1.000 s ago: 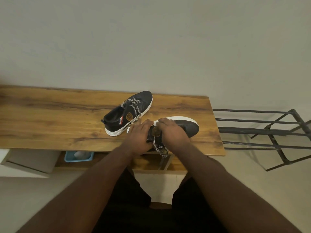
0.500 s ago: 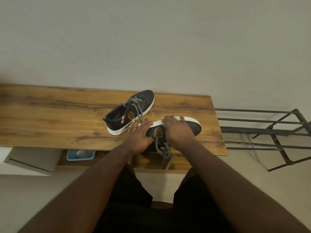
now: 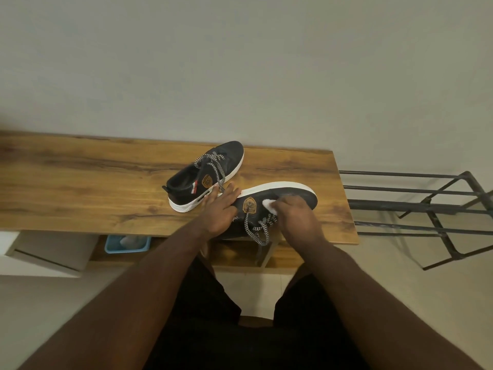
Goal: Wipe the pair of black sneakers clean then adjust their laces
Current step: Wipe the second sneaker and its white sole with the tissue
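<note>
Two black sneakers with white soles lie on the wooden table (image 3: 80, 182). The far sneaker (image 3: 210, 177) stands upright, toe pointing away, its checked laces loose. The near sneaker (image 3: 280, 198) lies tipped on its side near the table's front edge, toe to the right, its laces (image 3: 260, 228) hanging over the edge. My left hand (image 3: 220, 209) rests with straight fingers on its heel end. My right hand (image 3: 296, 217) holds a white wipe (image 3: 268, 204) against the sneaker's black upper, next to the gold badge.
A black metal rack (image 3: 426, 204) stands to the right of the table. Under the table sit a blue basket (image 3: 128, 244) and a white box (image 3: 48, 252). A plain wall runs behind the table. My legs are below the table edge.
My right hand has slid toward the toe of the near sneaker, uncovering the badge and showing the white wipe. My left hand has stretched its fingers out flatter on the heel end.
</note>
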